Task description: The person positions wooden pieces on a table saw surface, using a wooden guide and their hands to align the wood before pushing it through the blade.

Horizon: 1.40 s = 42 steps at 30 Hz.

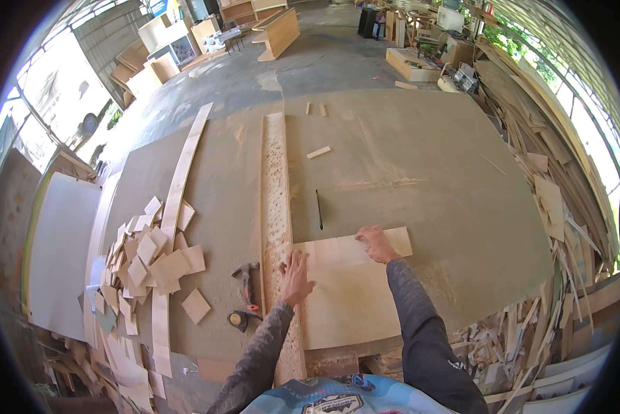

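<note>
A narrow pale wooden strip lies along the far edge of a wider wooden panel. My right hand is closed on the strip's far edge, fingers bent. My left hand rests with fingers stretched at the left end of the strip and panel, against a long sawdust-covered board. Both pieces meet that board's right side. Beyond the strip lies a thin black pencil-like stick. To the left of my left forearm are a claw hammer and a round tape measure.
Square wooden pieces are heaped at the left, around a long plank. Small offcuts lie on the far part of the large work surface. Scrap wood and stacked boards crowd the right side.
</note>
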### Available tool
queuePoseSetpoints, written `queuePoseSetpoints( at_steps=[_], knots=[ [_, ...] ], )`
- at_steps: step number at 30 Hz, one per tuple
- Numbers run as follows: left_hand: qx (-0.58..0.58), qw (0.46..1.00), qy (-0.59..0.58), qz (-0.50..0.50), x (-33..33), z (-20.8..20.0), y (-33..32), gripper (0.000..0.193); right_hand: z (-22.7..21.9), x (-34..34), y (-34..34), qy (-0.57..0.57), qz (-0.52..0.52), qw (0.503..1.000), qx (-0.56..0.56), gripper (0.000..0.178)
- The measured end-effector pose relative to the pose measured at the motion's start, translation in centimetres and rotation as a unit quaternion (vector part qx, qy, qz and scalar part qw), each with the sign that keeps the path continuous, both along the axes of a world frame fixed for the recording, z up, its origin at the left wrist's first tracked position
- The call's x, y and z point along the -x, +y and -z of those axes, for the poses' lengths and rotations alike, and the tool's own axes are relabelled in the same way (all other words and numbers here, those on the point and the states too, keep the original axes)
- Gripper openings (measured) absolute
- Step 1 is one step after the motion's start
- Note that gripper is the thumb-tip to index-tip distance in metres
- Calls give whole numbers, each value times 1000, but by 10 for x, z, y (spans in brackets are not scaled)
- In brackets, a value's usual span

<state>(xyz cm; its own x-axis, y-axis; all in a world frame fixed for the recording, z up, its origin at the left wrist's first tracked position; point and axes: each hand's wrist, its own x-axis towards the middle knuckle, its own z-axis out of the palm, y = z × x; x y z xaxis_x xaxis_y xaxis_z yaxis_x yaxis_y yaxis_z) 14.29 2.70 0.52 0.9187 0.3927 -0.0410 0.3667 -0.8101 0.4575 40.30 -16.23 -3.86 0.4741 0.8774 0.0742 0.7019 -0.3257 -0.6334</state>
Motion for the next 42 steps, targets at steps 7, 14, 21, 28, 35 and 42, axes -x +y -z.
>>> queuePoseSetpoints(
  at_steps=[7,14,21,28,35,42],
  knots=[
    [37,986,137,92,-66,19,36,129,23,44,-38,-110,161,973,-127,42],
    [30,985,157,68,-51,-4,51,133,-8,241,-106,-58,131,987,-76,48],
    [4,986,145,80,-55,11,53,137,-2,292,-131,-99,52,992,53,60],
    [4,981,143,129,-55,7,63,130,10,298,-126,-93,84,992,22,57],
    [32,980,112,159,-64,17,87,126,-2,286,-112,-85,78,993,32,58],
    [31,980,101,169,-97,3,101,124,0,258,-91,-80,84,992,38,58]
  ],
)
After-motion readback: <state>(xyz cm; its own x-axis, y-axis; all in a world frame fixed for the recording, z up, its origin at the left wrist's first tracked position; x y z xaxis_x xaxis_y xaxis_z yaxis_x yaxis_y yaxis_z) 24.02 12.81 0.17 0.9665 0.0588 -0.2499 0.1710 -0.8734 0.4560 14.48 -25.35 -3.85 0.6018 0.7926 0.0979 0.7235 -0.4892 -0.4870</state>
